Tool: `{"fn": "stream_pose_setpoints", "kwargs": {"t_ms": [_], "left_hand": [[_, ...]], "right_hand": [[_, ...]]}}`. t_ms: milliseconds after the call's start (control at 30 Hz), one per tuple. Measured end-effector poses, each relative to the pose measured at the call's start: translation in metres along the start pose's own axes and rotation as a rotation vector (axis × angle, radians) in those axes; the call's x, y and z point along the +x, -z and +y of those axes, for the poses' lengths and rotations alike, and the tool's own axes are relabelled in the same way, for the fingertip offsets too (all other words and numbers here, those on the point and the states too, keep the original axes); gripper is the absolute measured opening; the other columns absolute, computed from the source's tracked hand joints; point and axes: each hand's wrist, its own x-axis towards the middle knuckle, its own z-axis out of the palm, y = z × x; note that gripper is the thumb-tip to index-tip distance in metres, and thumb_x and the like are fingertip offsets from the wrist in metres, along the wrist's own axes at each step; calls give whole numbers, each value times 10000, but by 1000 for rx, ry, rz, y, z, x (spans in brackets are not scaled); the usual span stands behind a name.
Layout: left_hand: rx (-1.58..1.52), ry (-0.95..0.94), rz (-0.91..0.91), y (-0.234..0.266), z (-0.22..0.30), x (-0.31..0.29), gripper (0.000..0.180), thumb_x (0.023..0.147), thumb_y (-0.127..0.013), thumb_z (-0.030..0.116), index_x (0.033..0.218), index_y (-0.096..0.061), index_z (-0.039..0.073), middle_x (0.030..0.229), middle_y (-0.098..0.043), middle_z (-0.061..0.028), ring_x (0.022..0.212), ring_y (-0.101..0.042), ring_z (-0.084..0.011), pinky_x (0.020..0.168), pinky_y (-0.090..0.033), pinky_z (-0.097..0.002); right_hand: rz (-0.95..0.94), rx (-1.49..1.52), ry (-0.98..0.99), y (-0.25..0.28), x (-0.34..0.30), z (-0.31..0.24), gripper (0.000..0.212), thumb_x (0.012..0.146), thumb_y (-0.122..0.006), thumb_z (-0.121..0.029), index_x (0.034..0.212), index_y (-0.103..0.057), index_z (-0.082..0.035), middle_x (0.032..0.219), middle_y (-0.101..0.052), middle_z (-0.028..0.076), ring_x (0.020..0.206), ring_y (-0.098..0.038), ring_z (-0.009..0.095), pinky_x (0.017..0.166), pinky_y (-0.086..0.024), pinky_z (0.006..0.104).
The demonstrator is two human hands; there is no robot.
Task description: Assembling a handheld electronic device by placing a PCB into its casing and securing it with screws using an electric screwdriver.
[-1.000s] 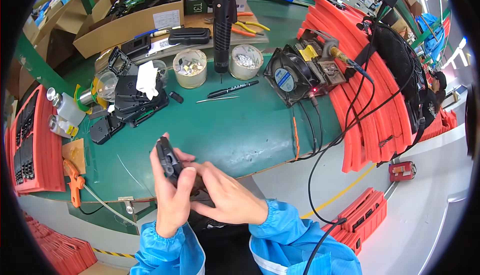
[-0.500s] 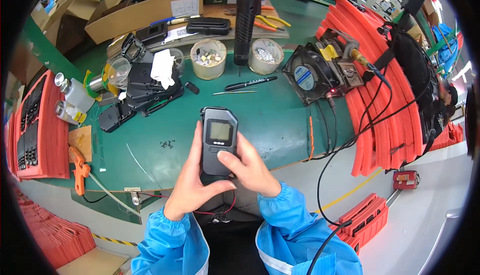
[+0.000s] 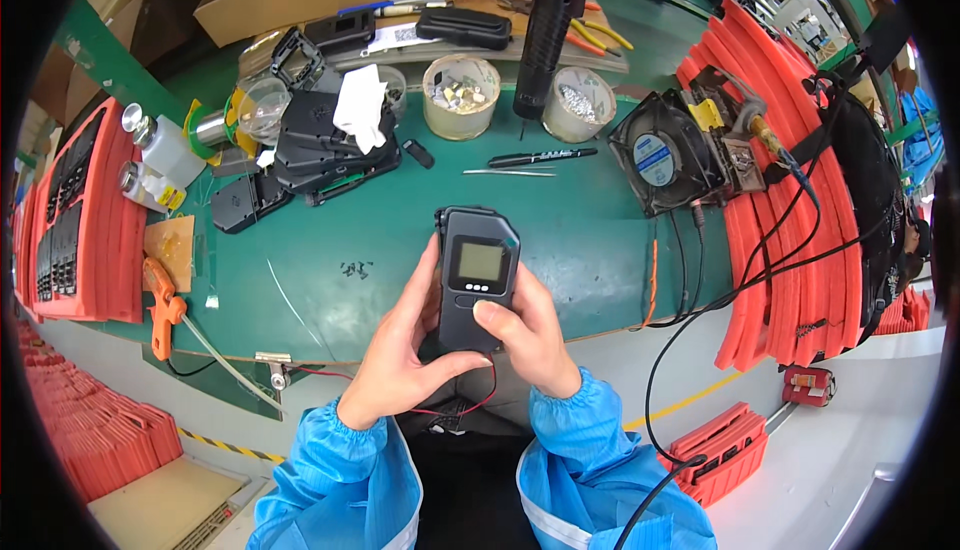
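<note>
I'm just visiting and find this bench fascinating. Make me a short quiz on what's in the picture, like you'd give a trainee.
1. What do the left hand and right hand both hold?
A) a pair of pliers
B) a black handheld device
C) a blue tray

2. True or false: the black pen lies to the left of the square black fan.

3. Fill in the colour: the white tissue lies on a pile of ____ parts.

Key: 1. B; 2. True; 3. black.
</note>
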Motion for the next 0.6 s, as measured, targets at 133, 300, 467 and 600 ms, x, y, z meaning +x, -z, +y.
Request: {"fn": "stream_pose_setpoints", "kwargs": {"t_ms": [133,300,467,600], "left_hand": [[25,-28,8,0,1,4,1204,789,-876,-3,1681,-70,78,1631,-379,-188,1474,-442,-314,1172,-420,-441],[-1,8,20,1,0,7,1216,772,-897,28,1681,-90,86,1613,-407,-203,1461,-463,-329,1166,-432,-446],[36,5,36,1,-2,3,1223,764,-906,45,1680,-97,85,1589,-434,-213,1425,-506,-337,1153,-451,-452],[47,-6,42,0,-3,2,1228,756,-909,43,1680,-100,85,1583,-441,-217,1414,-518,-339,1150,-455,-455]], "right_hand": [[5,-10,11,4,0,1,602,992,-622,-125,1521,-396,50,1373,-590,108,1258,-558,174,1080,-455,351],[40,24,-3,4,4,0,594,969,-647,-138,1492,-435,48,1350,-608,116,1234,-583,188,1061,-470,354],[43,29,-20,5,0,3,585,970,-646,-136,1487,-444,48,1344,-612,117,1230,-585,193,1055,-475,357],[43,16,-9,5,0,3,579,971,-645,-135,1483,-449,50,1340,-614,119,1224,-589,195,1052,-478,358]]}}
